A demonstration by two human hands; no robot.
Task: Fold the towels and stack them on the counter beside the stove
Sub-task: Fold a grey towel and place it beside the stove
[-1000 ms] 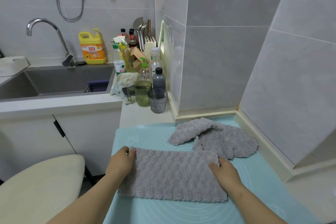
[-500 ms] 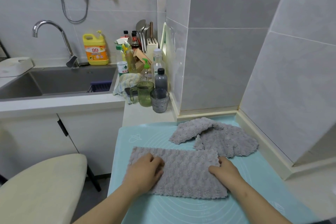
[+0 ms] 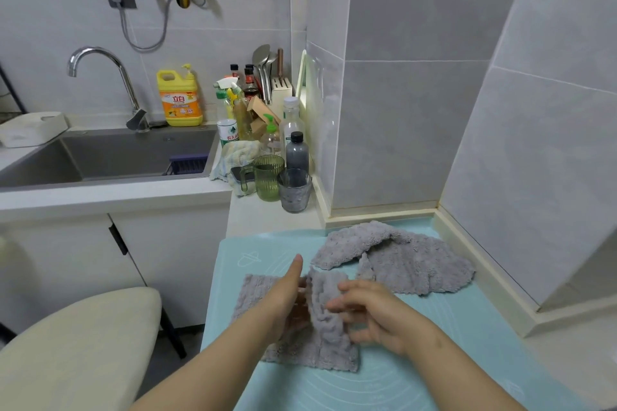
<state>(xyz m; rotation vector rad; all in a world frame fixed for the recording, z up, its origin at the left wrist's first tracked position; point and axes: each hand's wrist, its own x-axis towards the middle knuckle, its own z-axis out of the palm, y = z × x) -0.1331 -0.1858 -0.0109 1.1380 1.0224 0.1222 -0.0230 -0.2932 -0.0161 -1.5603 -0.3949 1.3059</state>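
A grey fluffy towel [image 3: 322, 352] lies on the pale blue mat [image 3: 450, 364] in front of me, its right part lifted and bunched into a raised fold at the middle. My left hand [image 3: 285, 297] stands edge-on against the fold, fingers straight and thumb up, over the towel's left half. My right hand [image 3: 375, 314] grips the raised fold from the right with curled fingers. A second grey towel [image 3: 412, 265] lies crumpled and unfolded at the back of the mat, apart from both hands.
A green cup [image 3: 267, 177], a grey glass [image 3: 294, 192] and bottles crowd the counter corner behind the mat. The sink [image 3: 133, 157] is at the left. A tiled wall and cream ledge [image 3: 484, 280] bound the mat on the right. A cream padded seat [image 3: 73, 354] is at lower left.
The towel lay flat under both palms. My right hand has since carried its right end up and leftward, and my left hand has moved to the middle and turned on edge.
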